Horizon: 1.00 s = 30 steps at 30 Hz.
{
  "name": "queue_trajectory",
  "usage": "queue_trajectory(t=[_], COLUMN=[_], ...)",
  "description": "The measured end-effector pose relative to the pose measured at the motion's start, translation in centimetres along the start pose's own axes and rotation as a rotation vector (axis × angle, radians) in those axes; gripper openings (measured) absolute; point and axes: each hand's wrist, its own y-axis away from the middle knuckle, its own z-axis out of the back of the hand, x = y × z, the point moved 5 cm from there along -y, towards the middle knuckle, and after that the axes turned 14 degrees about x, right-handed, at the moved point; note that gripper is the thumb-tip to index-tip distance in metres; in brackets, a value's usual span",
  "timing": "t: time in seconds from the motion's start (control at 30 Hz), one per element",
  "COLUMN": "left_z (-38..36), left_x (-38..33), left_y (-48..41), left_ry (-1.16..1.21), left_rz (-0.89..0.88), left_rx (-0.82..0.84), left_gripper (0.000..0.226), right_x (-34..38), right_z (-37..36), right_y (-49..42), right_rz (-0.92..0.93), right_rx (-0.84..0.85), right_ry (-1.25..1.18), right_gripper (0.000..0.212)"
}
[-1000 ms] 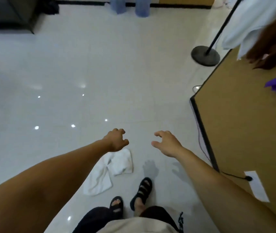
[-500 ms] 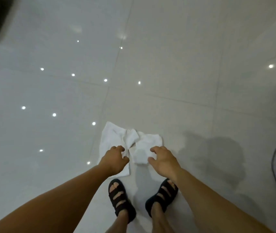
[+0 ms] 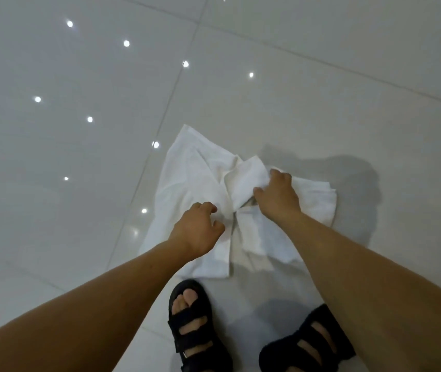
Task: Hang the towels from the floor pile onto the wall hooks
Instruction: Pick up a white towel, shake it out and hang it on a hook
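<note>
Two hands: left hand [image 3: 196, 229], right hand [image 3: 278, 197]. Two black sandals: left sandal [image 3: 190, 328], right sandal [image 3: 308, 342]. One white towel pile [image 3: 187, 178]; number of towels in it unclear.

The floor [image 3: 321, 89] is glossy pale tile with thin grout lines, and small bright light spots [image 3: 126, 43] reflect across its left and far parts. White towels [image 3: 187, 178] lie in a crumpled pile at the middle, their left edge along a grout line, with a grey shadow [image 3: 348, 178] just to the right. Nearer, a black left sandal [image 3: 190, 326] stands just short of the pile, and a right sandal [image 3: 308, 345] stands to its right.
</note>
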Motion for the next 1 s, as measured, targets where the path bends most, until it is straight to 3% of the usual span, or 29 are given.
queue_trajectory(t=[0.07,0.13,0.27,0.37,0.6,0.77,0.83,0.9,1.0], left_z=[0.0,0.3,2.4,4.9,13.5,18.9,20.5,21.3,20.6], left_x=[0.5,0.4,-1.4,-4.7,-17.5,-29.4,-34.9,-40.1,-46.4], left_y=[-0.7,-0.6,3.1,8.7,27.0,40.7,46.2,51.0,56.2], left_ry=[0.036,0.049,0.073,0.104,0.180,0.163,0.165,0.159,0.018], left_rz=[-0.012,-0.028,-0.051,-0.077,-0.298,-0.546,-0.693,-0.815,-0.810], left_rx=[-0.017,-0.038,-0.090,-0.091,-0.124,-0.126,-0.103,-0.056,0.050], left_gripper=[0.047,0.047,0.051,0.067,0.100,0.113,0.110,0.090,0.056], right_x=[0.0,0.2,2.0,4.6,13.1,16.3,16.4,16.0,14.9], right_z=[-0.3,-0.3,1.9,5.8,21.8,33.4,37.8,42.0,47.8], right_y=[-1.3,-1.2,4.4,11.7,34.0,49.8,55.4,60.9,68.7], right_rz=[-0.005,0.024,0.130,0.259,0.550,0.657,0.687,0.712,0.753], right_rx=[-0.040,-0.056,-0.142,-0.184,-0.235,-0.222,-0.227,-0.261,-0.385], right_ry=[-0.048,-0.058,-0.064,-0.101,-0.506,-0.501,-0.450,-0.398,-0.423], right_gripper=[0.057,0.041,0.023,0.019,0.017,0.014,0.016,0.015,0.011])
